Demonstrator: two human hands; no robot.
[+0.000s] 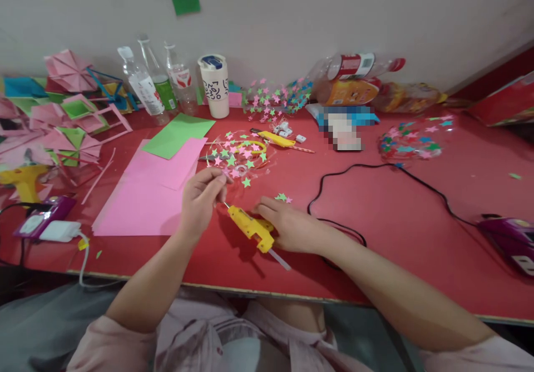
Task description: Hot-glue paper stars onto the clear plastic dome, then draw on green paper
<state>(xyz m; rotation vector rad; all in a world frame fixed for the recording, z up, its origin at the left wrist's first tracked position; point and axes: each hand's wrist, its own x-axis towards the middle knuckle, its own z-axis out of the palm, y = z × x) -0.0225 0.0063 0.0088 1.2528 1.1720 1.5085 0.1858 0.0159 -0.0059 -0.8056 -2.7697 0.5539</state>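
My right hand (pixel 287 224) grips a yellow hot glue gun (pixel 248 224) over the table, with a clear glue stick (pixel 279 259) poking out of its back end. The gun's metal nozzle points up and left toward my left hand (pixel 202 199). The fingers of that hand are pinched together just above the nozzle; whatever they hold is too small to make out. Right behind them lies a clear plastic piece covered in pink and green paper stars (pixel 240 152). A few loose stars (pixel 283 198) rest on the table beyond my right hand.
Pink sheets (pixel 142 194) and a green sheet (pixel 179 135) lie left. Folded paper models (pixel 75 110), bottles (pixel 146 85) and a white tumbler (pixel 214 88) stand behind. A yellow cutter (pixel 276 138) lies mid-table. A black cord (pixel 321 188) runs right to a purple power strip (pixel 509 244).
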